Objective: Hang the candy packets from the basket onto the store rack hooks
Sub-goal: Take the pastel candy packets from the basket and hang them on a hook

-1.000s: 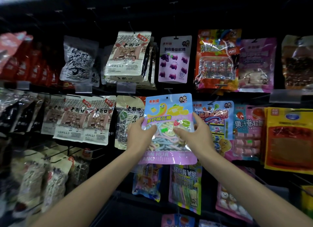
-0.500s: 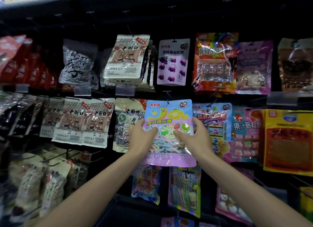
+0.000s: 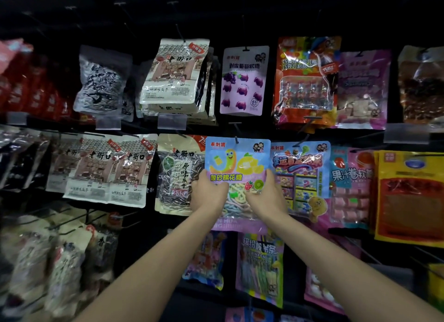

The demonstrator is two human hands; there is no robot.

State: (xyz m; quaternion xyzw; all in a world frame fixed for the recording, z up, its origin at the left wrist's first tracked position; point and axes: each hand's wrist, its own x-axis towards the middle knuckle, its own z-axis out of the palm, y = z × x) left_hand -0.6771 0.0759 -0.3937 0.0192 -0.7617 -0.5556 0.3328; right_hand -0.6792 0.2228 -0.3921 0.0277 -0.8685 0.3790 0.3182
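Left fingers: my left hand point(image 3: 208, 194) grips the candy packet point(image 3: 236, 161) at its left edge, fingers curled round it. One fingertip rises along the edge, and the rest are hidden behind the packet, so I cannot tell how they lie.
Right fingers: my right hand point(image 3: 267, 196) pinches the right edge the same way, with one fingertip laid up the front beside the kiwi picture. The others are out of sight behind.
Hand pose: both backs of the hands face me at the same height, about halfway down the packet, with the clear window between them.
Arms: both forearms are bare and reach up and forward from the lower corners, converging on the packet (wrists nearly straight).
Packet look: it is upright and flat, facing me. The top is pale blue with a yellow worm cartoon and lemons, the window shows pastel twisted strips, and a purple band runs along the bottom.
Packet place: it is in the middle row of the rack point(image 3: 144, 21), and its top centre meets a dark hook point(image 3: 236, 139). How far it has slid on I cannot tell.
Neighbours: a seed packet point(image 3: 177, 175) is just beside it on the left and a blue packet point(image 3: 301, 170) overlaps behind its right edge. A grape packet point(image 3: 243, 81) hangs above.
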